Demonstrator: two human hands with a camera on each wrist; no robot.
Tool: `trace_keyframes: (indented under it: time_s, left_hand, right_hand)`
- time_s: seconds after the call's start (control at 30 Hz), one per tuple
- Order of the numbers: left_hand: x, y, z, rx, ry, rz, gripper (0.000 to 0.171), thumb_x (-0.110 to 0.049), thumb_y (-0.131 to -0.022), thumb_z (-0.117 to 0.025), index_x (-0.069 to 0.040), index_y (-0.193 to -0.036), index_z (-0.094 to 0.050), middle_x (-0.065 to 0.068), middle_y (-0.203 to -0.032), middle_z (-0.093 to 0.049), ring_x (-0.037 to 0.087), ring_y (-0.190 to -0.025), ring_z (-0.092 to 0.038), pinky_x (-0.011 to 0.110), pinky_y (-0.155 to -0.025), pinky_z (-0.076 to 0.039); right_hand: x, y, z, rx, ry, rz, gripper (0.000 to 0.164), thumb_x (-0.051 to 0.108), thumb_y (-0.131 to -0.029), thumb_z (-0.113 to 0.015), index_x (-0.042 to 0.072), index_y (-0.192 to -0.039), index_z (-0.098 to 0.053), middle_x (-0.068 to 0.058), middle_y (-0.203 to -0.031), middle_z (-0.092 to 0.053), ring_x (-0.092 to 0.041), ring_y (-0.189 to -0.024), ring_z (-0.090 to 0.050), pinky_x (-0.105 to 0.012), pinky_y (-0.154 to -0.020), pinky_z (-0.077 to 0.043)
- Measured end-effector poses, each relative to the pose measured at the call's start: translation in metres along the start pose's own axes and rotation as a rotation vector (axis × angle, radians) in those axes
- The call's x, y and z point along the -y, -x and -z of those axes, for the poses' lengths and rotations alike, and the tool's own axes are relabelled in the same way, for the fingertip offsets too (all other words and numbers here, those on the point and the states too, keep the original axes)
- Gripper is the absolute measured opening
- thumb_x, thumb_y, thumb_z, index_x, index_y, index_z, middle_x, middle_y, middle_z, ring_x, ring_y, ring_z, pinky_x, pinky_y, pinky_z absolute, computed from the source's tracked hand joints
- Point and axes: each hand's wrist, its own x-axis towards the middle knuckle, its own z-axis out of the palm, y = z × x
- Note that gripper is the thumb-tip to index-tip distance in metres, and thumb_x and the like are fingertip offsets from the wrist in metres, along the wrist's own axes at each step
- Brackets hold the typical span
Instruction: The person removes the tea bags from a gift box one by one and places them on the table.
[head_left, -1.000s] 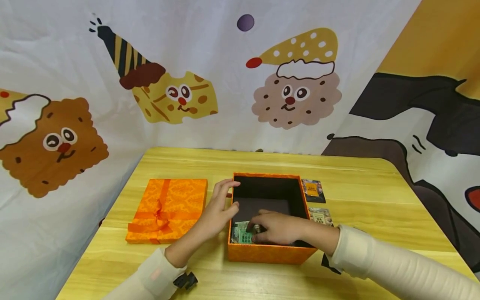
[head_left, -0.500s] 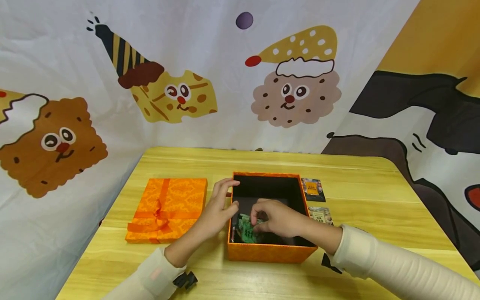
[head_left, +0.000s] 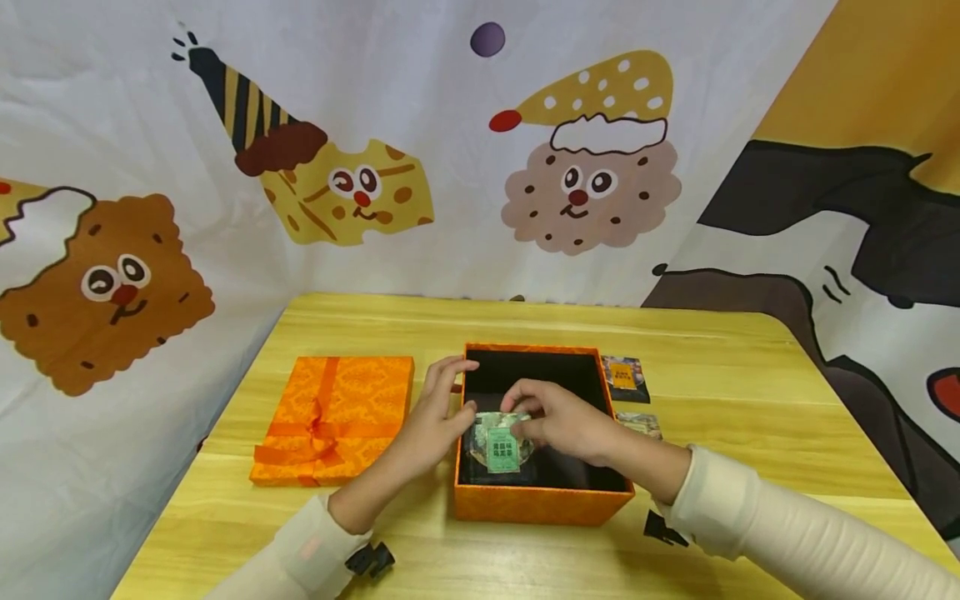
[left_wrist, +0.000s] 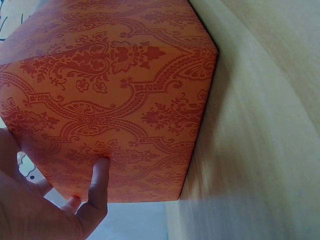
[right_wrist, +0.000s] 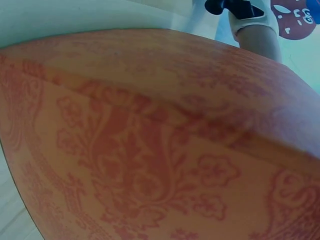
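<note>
**Green packet has come up and turned its printed face to the head view**

Since the earlier frames, the one green packet [head_left: 497, 446] has risen and levelled with the fingers of the right hand [head_left: 566, 417], which have moved slightly away. Those fingers are bent nearly closed, thumb and fingertips pinching its upper right corner. It spreads left of and below the fingertips, over the near left part of the one orange box [head_left: 540, 505]; whether it touches the box inside, I cannot tell.

The left hand [head_left: 438, 412] has hardly shifted: its fingers are spread and loosely bent at the box's left wall, left of the packet, one fingertip pressing the outer side.

Two more packets lie on the surface [head_left: 727, 375] beyond the box, right of the pinching fingers: a dark one [head_left: 626, 379] and a paler one [head_left: 640, 425], partly covered by the wrist. One lid [head_left: 363, 396] with a bow [head_left: 318, 435] lies left of the left hand's fingers.
</note>
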Motion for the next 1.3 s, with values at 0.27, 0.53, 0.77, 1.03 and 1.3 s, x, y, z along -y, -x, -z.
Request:
trace_keyframes:
  time_s: [0.27,0.53,0.77,1.03,1.3]
  left_hand:
    - [-0.004,-0.001,0.002,0.001,-0.003,0.005,0.057,-0.017,-0.098,-0.059,-0.022,-0.152,-0.042,0.007,-0.166,-0.021,0.034,-0.129,-0.048,0.048,-0.089,-0.049]
    - [-0.005,-0.001,0.003,-0.001,-0.003,0.003,0.057,-0.016,-0.099,-0.059,-0.022,-0.152,-0.042,0.007,-0.166,-0.022,0.036,-0.131,-0.048,0.055,-0.096,-0.047]
    - [-0.003,-0.001,0.003,0.001,0.003,0.005,0.057,-0.017,-0.098,-0.060,-0.021,-0.152,-0.043,0.007,-0.166,-0.021,0.037,-0.135,-0.046,0.061,-0.102,-0.043]
    - [-0.001,-0.001,0.001,0.002,0.000,0.000,0.057,-0.016,-0.098,-0.059,-0.021,-0.152,-0.042,0.007,-0.166,-0.021,0.036,-0.132,-0.047,0.058,-0.099,-0.046]
    - [-0.002,0.000,0.001,-0.002,0.007,0.001,0.056,-0.013,-0.098,-0.060,-0.021,-0.151,-0.043,0.008,-0.166,-0.022,0.034,-0.128,-0.048,0.051,-0.091,-0.049]
  right_hand:
    - [0.001,0.001,0.006,-0.139,-0.053,0.015,0.030,0.007,-0.102,-0.062,0.008,-0.132,-0.061,-0.015,-0.128,-0.063,-0.022,-0.074,-0.054,-0.043,-0.066,-0.054]
    - [0.001,0.001,0.007,-0.178,-0.054,0.050,0.044,0.002,-0.093,-0.072,0.003,-0.136,-0.062,-0.018,-0.127,-0.065,-0.021,-0.081,-0.060,-0.040,-0.076,-0.054]
    - [0.000,0.001,0.007,-0.145,-0.066,0.021,0.037,-0.003,-0.095,-0.066,0.002,-0.131,-0.065,-0.014,-0.106,-0.066,-0.022,-0.077,-0.056,-0.034,-0.068,-0.050]
    - [0.001,0.004,0.007,-0.184,-0.021,0.033,0.035,0.006,-0.094,-0.073,0.002,-0.128,-0.066,-0.002,-0.067,-0.043,-0.016,-0.058,-0.034,-0.028,-0.057,-0.038]
    - [0.005,0.014,0.013,-0.214,-0.029,0.071,0.022,0.007,-0.093,-0.074,0.005,-0.115,-0.071,-0.001,-0.063,-0.042,-0.015,-0.059,-0.035,-0.029,-0.060,-0.040]
